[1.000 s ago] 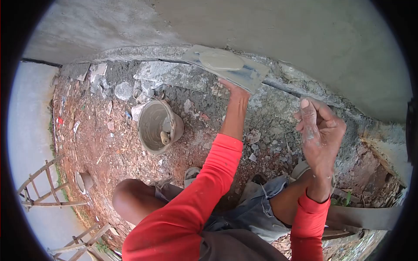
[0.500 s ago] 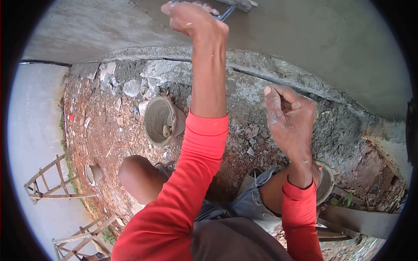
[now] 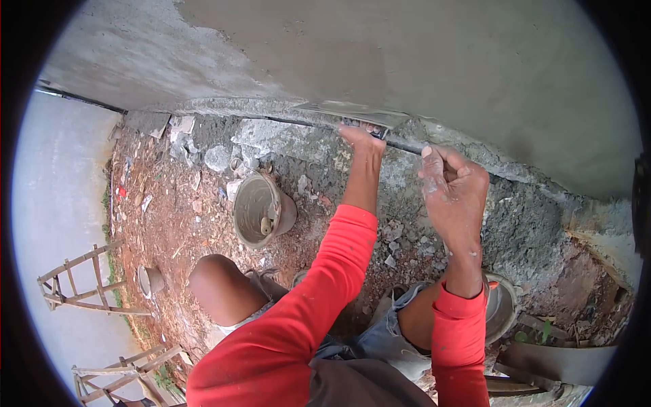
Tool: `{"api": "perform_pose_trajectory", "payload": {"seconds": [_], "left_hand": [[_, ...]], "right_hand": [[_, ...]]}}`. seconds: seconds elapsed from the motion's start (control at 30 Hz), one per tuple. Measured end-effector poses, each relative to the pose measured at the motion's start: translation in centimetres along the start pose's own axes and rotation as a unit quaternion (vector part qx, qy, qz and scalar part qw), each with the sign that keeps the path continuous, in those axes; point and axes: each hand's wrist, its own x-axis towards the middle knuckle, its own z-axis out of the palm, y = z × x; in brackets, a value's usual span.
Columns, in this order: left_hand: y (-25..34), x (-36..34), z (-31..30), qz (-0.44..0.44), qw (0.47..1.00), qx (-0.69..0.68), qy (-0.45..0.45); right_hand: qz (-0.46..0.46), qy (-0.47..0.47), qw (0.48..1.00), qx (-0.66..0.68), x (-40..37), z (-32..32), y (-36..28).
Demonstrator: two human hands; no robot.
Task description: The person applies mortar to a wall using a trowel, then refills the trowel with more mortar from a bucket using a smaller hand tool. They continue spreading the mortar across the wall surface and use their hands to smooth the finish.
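Note:
My left hand (image 3: 366, 139) is wrapped round the handle of a plastering trowel (image 3: 349, 110). Its thin flat blade lies against the lower part of the plastered wall (image 3: 447, 61), just above the rough bottom edge. Part of the handle is hidden by my fingers. My right hand (image 3: 456, 186), smeared with grey mortar, is held to the right near the foot of the wall. Its fingers are curled in with the thumb against them, and nothing shows in its grasp.
A mortar bucket (image 3: 285, 211) with a tool handle inside stands left of my left arm. Another bucket (image 3: 503, 308) sits beside my right forearm. A smaller bucket (image 3: 150, 281) and wooden trestles (image 3: 85, 281) are farther left. Rubble covers the ground (image 3: 183, 224).
My left hand has brought the trowel down the wall and to the right, to its lower edge. My right hand stays nearly in place, still curled.

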Motion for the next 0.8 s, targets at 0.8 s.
{"api": "perform_pose_trajectory", "payload": {"seconds": [0.8], "left_hand": [[12.5,-2.5,3.7,0.101,0.973,0.078,-0.192]], "right_hand": [[-0.021,0.026,0.997,-0.07,2.2,0.1,2.4]]}}
